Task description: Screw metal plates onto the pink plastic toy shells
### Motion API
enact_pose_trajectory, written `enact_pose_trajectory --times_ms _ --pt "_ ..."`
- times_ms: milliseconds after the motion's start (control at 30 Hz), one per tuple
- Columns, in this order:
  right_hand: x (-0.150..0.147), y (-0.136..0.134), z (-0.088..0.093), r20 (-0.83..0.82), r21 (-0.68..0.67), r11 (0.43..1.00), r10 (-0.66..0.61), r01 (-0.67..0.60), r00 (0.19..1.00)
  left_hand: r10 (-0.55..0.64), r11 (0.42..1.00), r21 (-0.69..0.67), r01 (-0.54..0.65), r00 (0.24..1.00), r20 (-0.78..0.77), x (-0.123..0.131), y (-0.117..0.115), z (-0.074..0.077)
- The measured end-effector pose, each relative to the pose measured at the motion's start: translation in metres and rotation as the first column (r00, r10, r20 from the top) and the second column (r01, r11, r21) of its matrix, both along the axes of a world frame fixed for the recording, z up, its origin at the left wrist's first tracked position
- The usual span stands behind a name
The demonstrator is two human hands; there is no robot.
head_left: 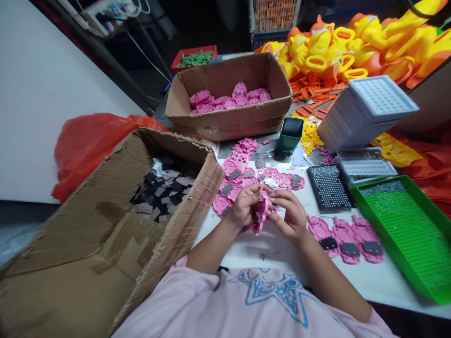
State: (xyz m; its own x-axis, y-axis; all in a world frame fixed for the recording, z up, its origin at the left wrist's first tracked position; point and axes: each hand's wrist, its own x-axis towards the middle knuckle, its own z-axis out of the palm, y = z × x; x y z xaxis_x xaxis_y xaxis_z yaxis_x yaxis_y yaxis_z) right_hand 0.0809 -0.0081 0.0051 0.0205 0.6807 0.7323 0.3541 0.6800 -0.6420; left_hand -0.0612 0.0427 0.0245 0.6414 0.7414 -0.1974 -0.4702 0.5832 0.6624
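Observation:
Above the white work surface, my left hand [245, 205] grips a pink plastic part [260, 212] that is tilted on edge, with a dark piece showing low on it. My right hand [289, 213] is at the part's right side, its thumb and fingertips bent toward it and touching its edge. Several pink shells [229, 189] with grey pieces lie just beyond my left hand. To the right of my right hand, three pink shells [348, 241] with dark rectangular pieces lie in a row.
An open cardboard box [183, 225] with dark squares stands left; another box [225, 122] holds pink parts behind. A green cup [290, 136], black screw tray [329, 188], green tray [416, 234] and stacked white trays [366, 108] stand right. Yellow toys [327, 47] are piled behind.

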Motion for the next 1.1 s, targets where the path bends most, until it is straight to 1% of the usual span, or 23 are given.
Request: enact_pose_trajectory --times_ms 267,367,400,467,500,567,600,667,733,800,867,900,933,967,1000,1033,1067,1100 --pt "-0.001 0.002 0.002 0.010 0.029 0.999 0.017 -0.018 1.000 -0.003 1.000 0.004 0.003 0.999 -0.032 -0.001 0.000 0.000" --pt "0.000 0.002 0.000 0.014 0.010 1.000 -0.013 0.013 1.000 0.007 1.000 0.010 -0.007 0.999 -0.042 0.000 0.002 0.002" --pt "-0.001 0.002 -0.001 0.016 -0.001 0.999 -0.038 0.038 0.999 0.029 0.999 0.018 -0.029 0.999 -0.040 0.001 0.003 0.003" --pt "-0.003 0.001 -0.002 0.017 -0.021 0.994 -0.111 0.112 0.994 0.135 0.989 0.067 -0.131 0.990 -0.049 0.002 0.005 0.006" --pt "-0.005 -0.001 -0.001 0.020 -0.031 0.987 -0.155 0.155 0.988 0.208 0.974 0.106 -0.201 0.976 -0.061 0.003 0.005 0.007" --pt "-0.010 -0.003 0.002 0.042 -0.057 0.969 -0.237 0.239 0.971 0.350 0.926 0.189 -0.328 0.932 -0.094 0.006 0.005 0.010" --pt "-0.014 -0.004 0.004 0.063 -0.074 0.957 -0.275 0.279 0.959 0.383 0.910 0.218 -0.353 0.917 -0.113 0.007 0.004 0.012" --pt "-0.020 -0.007 0.008 0.114 -0.117 0.928 -0.342 0.354 0.933 0.376 0.908 0.255 -0.333 0.916 -0.143 0.010 0.000 0.015" --pt "-0.021 -0.013 0.012 0.158 -0.156 0.893 -0.400 0.423 0.903 0.317 0.920 0.294 -0.261 0.934 -0.164 0.014 -0.008 0.017" --pt "-0.015 -0.024 0.013 0.187 -0.183 0.858 -0.448 0.479 0.874 0.218 0.938 0.313 -0.149 0.956 -0.198 0.017 -0.017 0.019" --pt "-0.003 -0.042 0.011 0.214 -0.204 0.826 -0.487 0.526 0.847 0.071 0.950 0.311 0.010 0.966 -0.248 0.022 -0.028 0.018" --pt "0.005 -0.054 0.009 0.231 -0.213 0.808 -0.504 0.549 0.832 -0.015 0.944 0.314 0.105 0.961 -0.277 0.024 -0.034 0.016" --pt "0.014 -0.068 0.007 0.253 -0.221 0.789 -0.521 0.573 0.815 -0.087 0.923 0.333 0.195 0.946 -0.313 0.027 -0.040 0.015" --pt "0.024 -0.082 0.003 0.282 -0.225 0.768 -0.538 0.600 0.794 -0.140 0.886 0.368 0.281 0.920 -0.367 0.030 -0.046 0.012" --pt "0.034 -0.097 -0.001 0.313 -0.226 0.741 -0.559 0.632 0.768 -0.162 0.831 0.418 0.367 0.879 -0.449 0.034 -0.053 0.009" --pt "0.045 -0.112 -0.006 0.346 -0.219 0.707 -0.588 0.672 0.731 -0.148 0.755 0.473 0.454 0.821 -0.552 0.038 -0.061 0.006" --pt "0.055 -0.125 -0.012 0.379 -0.209 0.664 -0.622 0.718 0.685 -0.091 0.656 0.523 0.544 0.746 -0.660 0.042 -0.069 0.002" --pt "0.065 -0.137 -0.018 0.417 -0.198 0.619 -0.649 0.760 0.636 -0.001 0.536 0.554 0.637 0.656 -0.755 0.047 -0.078 -0.002"
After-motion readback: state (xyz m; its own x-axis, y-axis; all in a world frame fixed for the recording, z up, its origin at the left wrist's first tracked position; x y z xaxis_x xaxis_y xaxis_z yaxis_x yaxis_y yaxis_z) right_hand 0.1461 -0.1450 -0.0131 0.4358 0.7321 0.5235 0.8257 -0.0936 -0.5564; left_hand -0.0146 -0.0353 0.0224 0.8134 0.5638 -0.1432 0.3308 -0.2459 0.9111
